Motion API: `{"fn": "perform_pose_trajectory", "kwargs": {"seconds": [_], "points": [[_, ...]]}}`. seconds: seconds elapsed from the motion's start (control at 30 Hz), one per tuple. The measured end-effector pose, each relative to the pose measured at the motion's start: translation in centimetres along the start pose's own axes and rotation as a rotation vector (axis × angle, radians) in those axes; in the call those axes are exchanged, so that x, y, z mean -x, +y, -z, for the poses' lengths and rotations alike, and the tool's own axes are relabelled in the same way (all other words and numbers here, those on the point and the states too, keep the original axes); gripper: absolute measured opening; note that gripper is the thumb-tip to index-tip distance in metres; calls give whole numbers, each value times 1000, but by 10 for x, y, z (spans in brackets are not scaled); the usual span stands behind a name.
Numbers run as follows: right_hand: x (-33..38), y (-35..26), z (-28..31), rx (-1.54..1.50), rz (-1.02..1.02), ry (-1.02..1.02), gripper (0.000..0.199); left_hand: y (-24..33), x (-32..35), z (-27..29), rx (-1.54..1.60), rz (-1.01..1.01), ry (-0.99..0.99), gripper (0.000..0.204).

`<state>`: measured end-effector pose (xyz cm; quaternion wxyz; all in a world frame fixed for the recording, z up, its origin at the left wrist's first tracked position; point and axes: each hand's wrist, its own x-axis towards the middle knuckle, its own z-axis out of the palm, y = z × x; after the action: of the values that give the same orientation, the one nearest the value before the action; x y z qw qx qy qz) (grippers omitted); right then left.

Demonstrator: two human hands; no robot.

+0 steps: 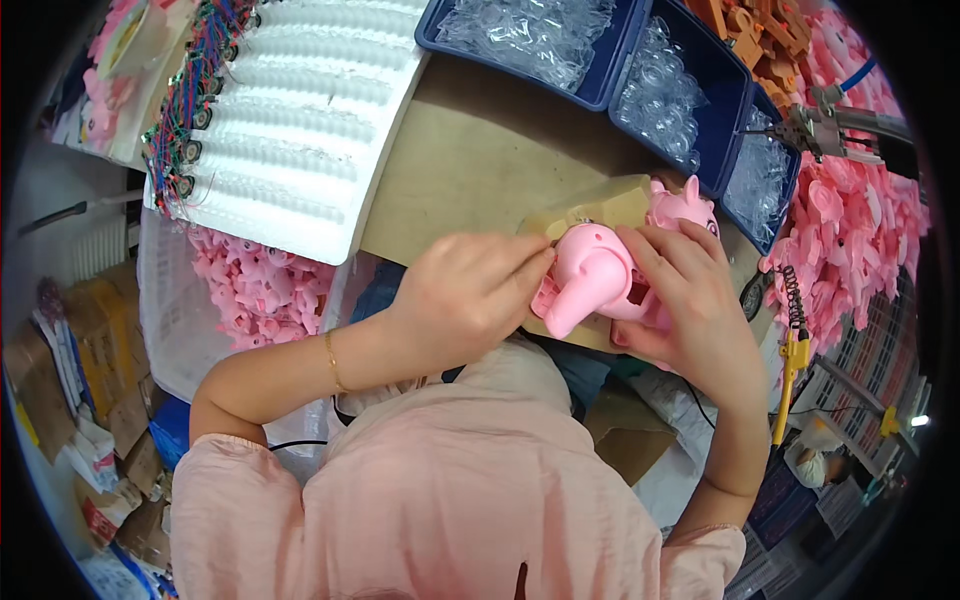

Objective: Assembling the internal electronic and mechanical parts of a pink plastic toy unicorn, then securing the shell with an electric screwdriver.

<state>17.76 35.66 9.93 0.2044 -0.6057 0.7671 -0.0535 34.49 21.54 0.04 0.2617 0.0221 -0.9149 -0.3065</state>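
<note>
A pink plastic toy animal (593, 262) lies tilted over a tan block (622, 205) at the table's near edge. Its eared head points to the upper right, and a dark gap shows in its body beside my right hand (697, 305). That hand wraps round the head end, fingers over the top and thumb underneath. At the opposite side, my left hand (460, 290) has its fingertips pinched together against the toy's rounded part. Whatever lies right under those fingertips is hidden.
Blue bins (618, 75) of clear plastic parts line the table's far side. A white foam tray (300, 110) with wired round components (192, 152) stands at left, above a bin of pink parts (265, 290). Right are a metal clamp (825, 125), pink parts (850, 230) and a yellow tool (792, 360).
</note>
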Motion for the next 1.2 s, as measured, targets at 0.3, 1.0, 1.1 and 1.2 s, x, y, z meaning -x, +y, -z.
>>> {"fn": "perform_pose_trajectory", "kwargs": {"seconds": [0.3,1.0,1.1,1.2], "points": [[14,7,-1,-82,57,155,47,29,-76,-1,348,28,-315,60],[67,7,-32,-856,-605,346,16,41,-104,1,-157,-328,-636,49],[14,54,-20,47,-159,759,15,44,-107,1,-158,-313,-646,44],[-16,63,-36,-154,-321,637,15,41,-102,-4,-134,-362,-591,39]]}}
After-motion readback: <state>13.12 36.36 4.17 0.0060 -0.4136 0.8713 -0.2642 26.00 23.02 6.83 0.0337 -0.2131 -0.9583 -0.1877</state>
